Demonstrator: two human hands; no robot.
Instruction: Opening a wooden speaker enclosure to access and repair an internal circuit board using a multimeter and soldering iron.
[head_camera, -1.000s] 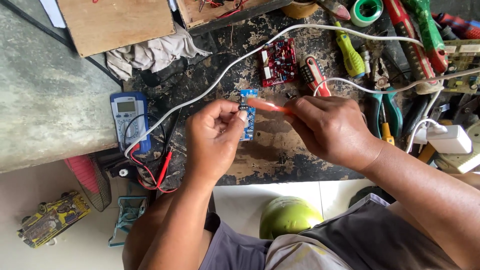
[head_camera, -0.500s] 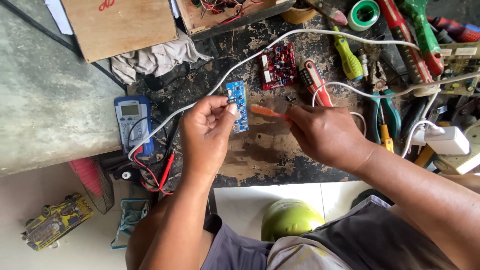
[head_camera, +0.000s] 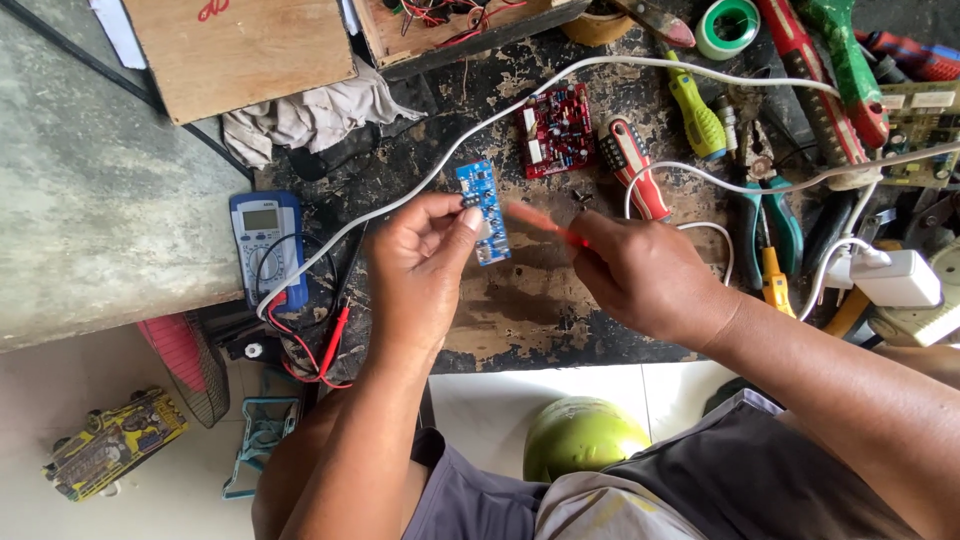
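While the left hand (head_camera: 425, 262) holds a small blue board (head_camera: 485, 212) up over the worktop (head_camera: 520, 310), the right hand (head_camera: 645, 280) grips a thin orange tool (head_camera: 540, 222). Its tip must touch the board gently.

The left hand (head_camera: 420, 270) pinches a small blue circuit board (head_camera: 485, 212) between thumb and fingers (head_camera: 455, 205), holding it just above the stained dark worktop (head_camera: 520, 310). The right hand (head_camera: 645, 280) grips a thin orange tool (head_camera: 540, 222), blurred, its tip just beside the board's right edge. Behind them lie a red circuit board (head_camera: 555, 130), a red-handled screwdriver (head_camera: 632, 165) and a white cable (head_camera: 450, 160), with a blue multimeter (head_camera: 265, 240) to the left.
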